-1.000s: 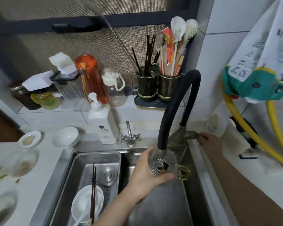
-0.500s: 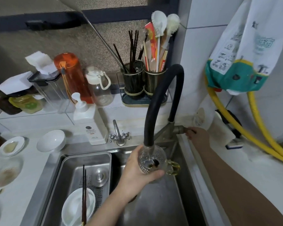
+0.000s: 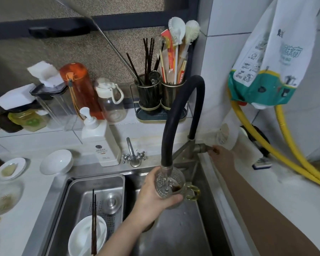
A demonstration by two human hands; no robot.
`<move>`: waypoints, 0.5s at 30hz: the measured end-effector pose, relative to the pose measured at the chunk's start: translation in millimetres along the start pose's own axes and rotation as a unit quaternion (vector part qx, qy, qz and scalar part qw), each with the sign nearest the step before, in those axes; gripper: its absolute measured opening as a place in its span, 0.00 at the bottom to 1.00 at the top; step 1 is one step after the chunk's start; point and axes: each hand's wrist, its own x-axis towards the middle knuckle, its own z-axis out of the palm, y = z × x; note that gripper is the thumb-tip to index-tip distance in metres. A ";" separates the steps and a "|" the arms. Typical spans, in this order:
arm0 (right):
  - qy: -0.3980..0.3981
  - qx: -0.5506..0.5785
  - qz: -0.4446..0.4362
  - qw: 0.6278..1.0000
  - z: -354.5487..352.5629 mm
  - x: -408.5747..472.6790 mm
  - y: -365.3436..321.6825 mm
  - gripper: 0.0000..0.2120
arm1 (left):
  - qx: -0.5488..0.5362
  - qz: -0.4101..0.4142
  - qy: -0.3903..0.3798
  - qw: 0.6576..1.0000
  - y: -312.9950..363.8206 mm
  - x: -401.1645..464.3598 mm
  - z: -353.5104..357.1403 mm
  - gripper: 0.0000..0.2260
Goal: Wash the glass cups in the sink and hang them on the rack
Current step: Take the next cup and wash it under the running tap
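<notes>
My left hand [image 3: 155,196] grips a textured glass cup [image 3: 171,185] with a yellowish handle, held upright right under the mouth of the black hose faucet [image 3: 174,115] over the steel sink [image 3: 181,235]. A thin stream of water runs into the cup, which has some dark liquid at its bottom. My right hand [image 3: 222,158] holds the faucet's tap handle [image 3: 203,148] at the sink's back right corner. No rack for cups can be made out.
A steel drain tray [image 3: 78,193] fills the sink's left half, with a white bowl, chopsticks [image 3: 94,222] and a metal plug in it. A soap pump bottle [image 3: 98,139], small tap, white bowl [image 3: 56,162], bottles and utensil holders [image 3: 161,97] line the back. Yellow hoses [image 3: 277,150] hang right.
Water has started running from the hose into the cup. Both hands stay where they were, left on the cup and right on the tap handle.
</notes>
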 end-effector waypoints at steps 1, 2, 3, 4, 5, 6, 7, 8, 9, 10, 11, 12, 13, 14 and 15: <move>0.000 0.017 -0.003 1.000 0.4 -10.3 -2.8 0.09 | -0.001 0.001 -0.001 1.000 -0.7 0.2 -1.4 0.37; -0.001 0.051 0.000 0.999 0.8 -24.0 -5.9 0.11 | 0.000 0.002 -0.003 1.000 -1.7 0.6 -3.3 0.38; -0.003 0.095 0.011 0.995 1.5 -40.1 -8.9 0.14 | 0.001 0.003 -0.004 1.000 -3.0 1.3 -5.8 0.39; -0.007 0.132 0.021 0.991 2.0 -57.6 -11.4 0.16 | 0.001 0.004 -0.005 1.000 -4.4 1.9 -9.0 0.40; -0.022 0.157 0.020 0.987 2.4 -75.5 -13.0 0.15 | 0.000 0.006 -0.007 1.000 -5.5 2.4 -12.6 0.40; -0.056 0.180 0.011 0.982 3.8 -93.5 -14.3 0.14 | 0.000 0.005 -0.011 1.000 -7.0 2.8 -16.5 0.42; -0.104 0.215 0.006 0.971 5.9 -109.8 -15.3 0.14 | 0.000 0.001 -0.017 1.000 -8.6 3.2 -20.9 0.44; -0.158 0.258 0.011 0.953 7.8 -124.6 -16.2 0.15 | -0.003 -0.006 -0.025 1.000 -10.6 4.1 -25.2 0.46; -0.210 0.292 0.018 0.933 10.1 -138.0 -16.3 0.18 | -0.012 -0.011 -0.033 0.999 -12.3 4.5 -29.7 0.46; -0.253 0.310 0.019 0.916 12.2 -149.7 -15.9 0.23 | -0.025 -0.013 -0.041 0.999 -13.1 4.9 -33.7 0.44; -0.281 0.308 0.013 0.909 15.1 -159.7 -15.2 0.28 | -0.033 -0.010 -0.047 0.998 -12.9 5.2 -36.5 0.40; -0.290 0.298 0.004 0.909 19.2 -169.3 -13.4 0.34 | -0.036 -0.005 -0.055 0.998 -11.5 4.6 -37.7 0.36; -0.281 0.292 -0.003 0.914 23.7 -177.8 -11.7 0.40 | -0.034 0.002 -0.065 0.997 -8.9 3.2 -37.2 0.33; -0.262 0.293 -0.009 0.919 28.3 -185.5 -10.9 0.44 | -0.030 0.011 -0.074 0.997 -7.0 0.3 -35.1 0.31; -0.238 0.299 -0.012 0.924 33.1 -192.5 -10.3 0.45 | -0.027 0.023 -0.077 0.996 -6.1 -3.0 -32.8 0.29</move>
